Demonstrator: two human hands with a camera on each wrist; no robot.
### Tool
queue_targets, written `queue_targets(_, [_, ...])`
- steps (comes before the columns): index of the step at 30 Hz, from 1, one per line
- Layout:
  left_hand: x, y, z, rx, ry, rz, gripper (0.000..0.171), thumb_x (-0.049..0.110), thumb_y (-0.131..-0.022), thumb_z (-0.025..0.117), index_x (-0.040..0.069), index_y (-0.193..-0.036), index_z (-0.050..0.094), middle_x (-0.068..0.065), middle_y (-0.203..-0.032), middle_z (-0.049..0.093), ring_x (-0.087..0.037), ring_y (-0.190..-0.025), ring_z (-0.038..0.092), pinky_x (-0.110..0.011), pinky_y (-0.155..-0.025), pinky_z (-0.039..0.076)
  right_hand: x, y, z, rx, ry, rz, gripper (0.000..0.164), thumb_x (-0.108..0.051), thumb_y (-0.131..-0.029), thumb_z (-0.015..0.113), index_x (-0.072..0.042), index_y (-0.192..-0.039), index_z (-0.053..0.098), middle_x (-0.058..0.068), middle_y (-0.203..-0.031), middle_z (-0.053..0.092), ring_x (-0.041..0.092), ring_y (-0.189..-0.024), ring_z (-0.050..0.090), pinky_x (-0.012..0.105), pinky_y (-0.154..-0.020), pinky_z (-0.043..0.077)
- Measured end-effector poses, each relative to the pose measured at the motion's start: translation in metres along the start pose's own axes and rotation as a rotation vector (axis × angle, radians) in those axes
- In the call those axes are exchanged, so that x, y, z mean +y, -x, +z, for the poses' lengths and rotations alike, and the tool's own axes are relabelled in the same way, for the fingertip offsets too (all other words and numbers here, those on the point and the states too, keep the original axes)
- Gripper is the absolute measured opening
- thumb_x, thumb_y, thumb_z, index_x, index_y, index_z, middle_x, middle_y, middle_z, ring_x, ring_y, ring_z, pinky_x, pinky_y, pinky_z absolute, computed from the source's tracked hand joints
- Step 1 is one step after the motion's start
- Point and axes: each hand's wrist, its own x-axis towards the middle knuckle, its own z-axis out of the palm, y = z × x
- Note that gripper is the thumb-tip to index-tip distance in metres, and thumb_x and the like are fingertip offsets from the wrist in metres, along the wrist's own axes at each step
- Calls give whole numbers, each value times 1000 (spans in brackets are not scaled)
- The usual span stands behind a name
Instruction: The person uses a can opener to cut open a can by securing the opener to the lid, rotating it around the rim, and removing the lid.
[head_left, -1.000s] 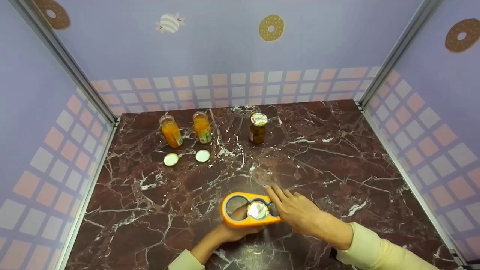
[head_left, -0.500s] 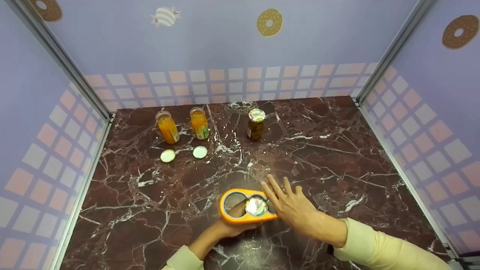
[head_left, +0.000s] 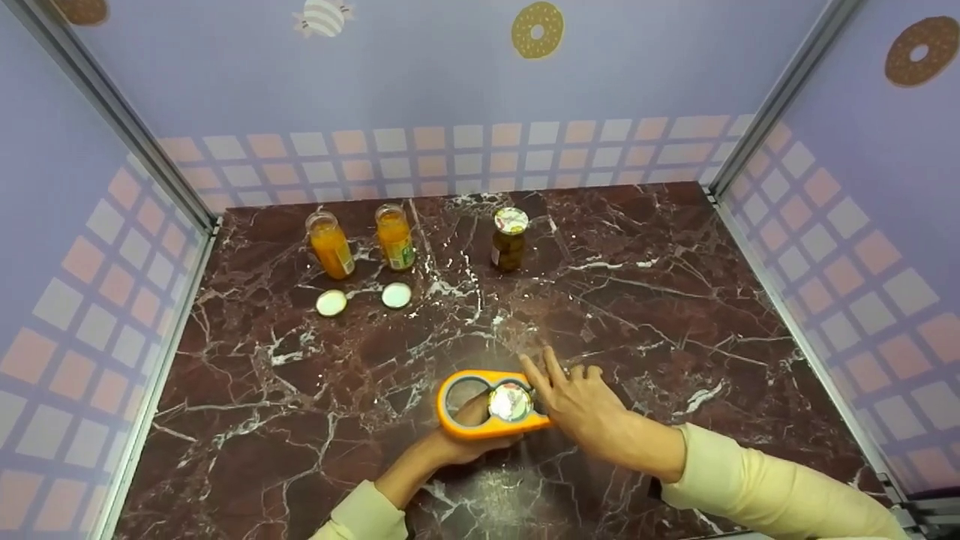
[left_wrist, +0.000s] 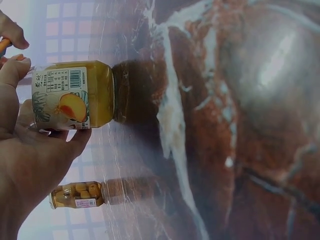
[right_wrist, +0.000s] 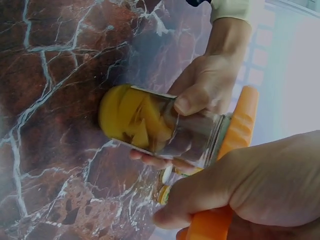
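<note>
A glass jar of yellow fruit pieces [left_wrist: 75, 97] with a peach on its label stands upright on the table, and my left hand [head_left: 454, 444] grips its side. An orange jar opener [head_left: 480, 433] with grey-lined round openings sits around the jar's shiny lid [head_left: 510, 403]. My right hand [head_left: 589, 412] holds the opener's right end. In the right wrist view, its thumb [right_wrist: 185, 200] curls over the orange handle, while the two upper fingers look fairly straight from above. The opener hides most of the left hand's fingers in the head view.
Two lidless jars of orange fruit [head_left: 330, 245] [head_left: 395, 238] stand at the back left. Two lids [head_left: 331, 303] [head_left: 396, 295] lie before them. A lidded jar of dark olive-coloured fruit [head_left: 508, 247] stands at back centre. Patterned walls [head_left: 420, 90] enclose the marble-look table [head_left: 247, 420].
The right hand's fingers lifted and spread off the opener, then came back down around its end. The opener turned slightly. The head view tilted down, shifting everything upward.
</note>
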Motion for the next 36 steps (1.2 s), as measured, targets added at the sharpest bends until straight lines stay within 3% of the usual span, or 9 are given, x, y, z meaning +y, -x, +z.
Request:
queue_targets(4, [1, 0, 0, -11, 46, -41, 66, 27, -84, 68, 7, -139, 38, -1, -135, 47, -13, -122, 42, -31, -105, 31, 0, 1, 2, 59, -8, -13, 77, -9, -76, 66, -5, -144, 30, 17, -104, 57, 23, -59, 52, 32, -52, 40])
queue_targets(6, [1, -1, 0, -10, 66, -52, 65, 26, -84, 68, 7, -139, 39, -1, -134, 48, -12, -122, 43, -30, -105, 31, 0, 2, 3, 83, -18, -22, 73, -7, -76, 66, -3, -141, 34, 12, -84, 53, 21, -54, 47, 30, -50, 38])
queue_targets(9, [1, -2, 0, 0, 69, -40, 65, 24, -83, 68, 7, -139, 38, -1, -134, 47, -13, -123, 42, -31, -105, 30, 0, 4, 3, 94, -22, -29, 73, -9, -75, 71, -4, -139, 35, 8, -72, 44, 19, -52, 42, 28, -49, 35])
queue_targets(13, [2, -3, 0, -13, 53, -44, 65, 26, -84, 67, 7, -139, 38, 0, -135, 47, -13, -123, 41, -31, -106, 29, 1, 4, 3, 129, 10, -20, 75, -16, -73, 75, -7, -138, 39, 7, -71, 40, 19, -52, 41, 28, -49, 31])
queue_targets(17, [3, -1, 1, -7, 24, -43, 66, 27, -84, 67, 7, -140, 37, 0, -136, 46, -14, -125, 40, -32, -106, 29, 0, 5, 2, 199, 30, 0, 62, -14, -80, 65, -8, -138, 43, 7, -70, 38, 19, -55, 39, 28, -50, 28])
queue_targets(22, [2, 1, 2, -4, 40, -38, 66, 25, -84, 67, 6, -140, 36, -1, -137, 45, -14, -126, 39, -32, -107, 28, -3, 7, 2, 217, 40, -3, 57, -11, -86, 53, -8, -141, 39, 11, -79, 47, 23, -62, 45, 31, -53, 31])
queue_targets(27, [2, -1, 2, -1, 76, -53, 66, 24, -84, 67, 5, -140, 37, -2, -136, 46, -15, -125, 40, -31, -107, 28, -4, 5, 3, 121, 57, 14, 61, -12, -87, 53, -9, -145, 32, 17, -102, 55, 27, -72, 53, 36, -57, 40])
queue_targets(31, [4, -1, 2, 5, 109, -66, 68, 18, -81, 68, 5, -140, 36, -2, -136, 46, -14, -125, 40, -32, -107, 27, -6, 1, 3, 28, 84, 39, 66, -15, -88, 54, -9, -147, 25, 20, -121, 52, 32, -85, 57, 45, -65, 47])
queue_targets(36, [4, -1, 1, -1, 42, -32, 67, 25, -84, 67, 6, -141, 35, -3, -138, 43, -15, -127, 37, -31, -107, 27, -6, 3, 4, 45, 67, 38, 65, -12, -83, 60, -8, -143, 34, 14, -85, 52, 25, -62, 51, 35, -56, 41])
